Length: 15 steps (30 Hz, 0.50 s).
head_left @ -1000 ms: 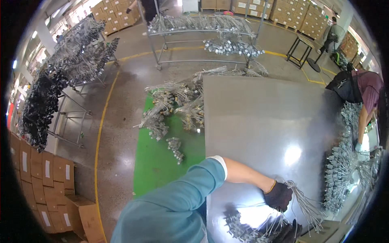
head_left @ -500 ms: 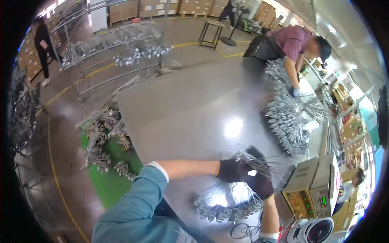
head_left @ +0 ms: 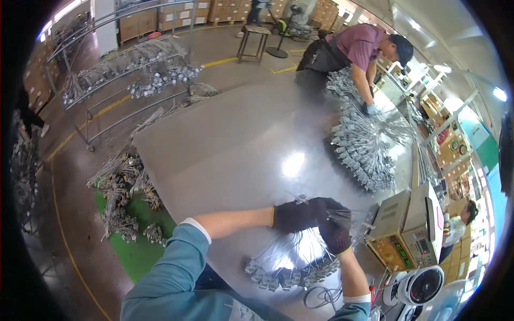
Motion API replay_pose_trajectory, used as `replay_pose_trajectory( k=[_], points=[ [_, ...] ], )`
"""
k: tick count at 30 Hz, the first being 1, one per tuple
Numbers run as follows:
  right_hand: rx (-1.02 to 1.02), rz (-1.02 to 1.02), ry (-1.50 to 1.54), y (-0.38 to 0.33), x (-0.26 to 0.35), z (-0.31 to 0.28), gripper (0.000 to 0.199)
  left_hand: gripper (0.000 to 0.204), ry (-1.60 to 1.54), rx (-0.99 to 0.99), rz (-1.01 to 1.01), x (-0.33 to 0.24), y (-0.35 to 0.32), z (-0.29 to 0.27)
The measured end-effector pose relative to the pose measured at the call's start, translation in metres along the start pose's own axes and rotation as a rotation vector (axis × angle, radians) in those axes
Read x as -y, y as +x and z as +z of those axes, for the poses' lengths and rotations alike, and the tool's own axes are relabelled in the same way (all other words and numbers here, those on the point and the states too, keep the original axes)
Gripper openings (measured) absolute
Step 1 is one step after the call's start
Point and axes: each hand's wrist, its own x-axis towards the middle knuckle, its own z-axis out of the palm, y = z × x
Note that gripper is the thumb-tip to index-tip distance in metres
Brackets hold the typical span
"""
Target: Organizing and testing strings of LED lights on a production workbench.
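Note:
My left hand (head_left: 293, 215), in a dark knit glove, is closed around grey cables above the near part of the metal table. Pressed up against it, my right hand (head_left: 335, 227), gloved alike, grips the same cable bundle (head_left: 341, 215), whose loose ends stick out to the right. Below both hands the thin cables spread like a fan toward a curved row of grey connectors (head_left: 292, 277) lying on the table. The fingers partly hide where the cables are held.
Right of my hands stands a beige test instrument (head_left: 393, 230) with a lit display, and a white fan (head_left: 423, 285). A co-worker (head_left: 358, 45) bends over a large pile of cables (head_left: 364, 152) at the table's far right. More cable bundles (head_left: 120, 195) lie beyond the left edge.
My hands have drawn closer together on the cable bundle, and the right one has turned over it. The whole view has shifted slightly. The connectors still lie below.

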Motion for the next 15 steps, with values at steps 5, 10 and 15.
replay_pose_trajectory(
  k=[5,10,15],
  points=[
    [-0.122,0.168,0.093,0.014,0.016,-0.043,0.044,0.046,0.544,0.128,0.124,0.044,-0.017,-0.004],
    [-0.319,0.207,-0.014,0.043,0.001,-0.106,0.058,0.042,1.19,-0.062,0.015,0.054,-0.032,-0.067],
    [-0.519,0.046,0.052,0.096,-0.07,-0.169,0.055,0.029,1.196,-0.346,-0.39,0.023,-0.018,-0.083]
  ],
)
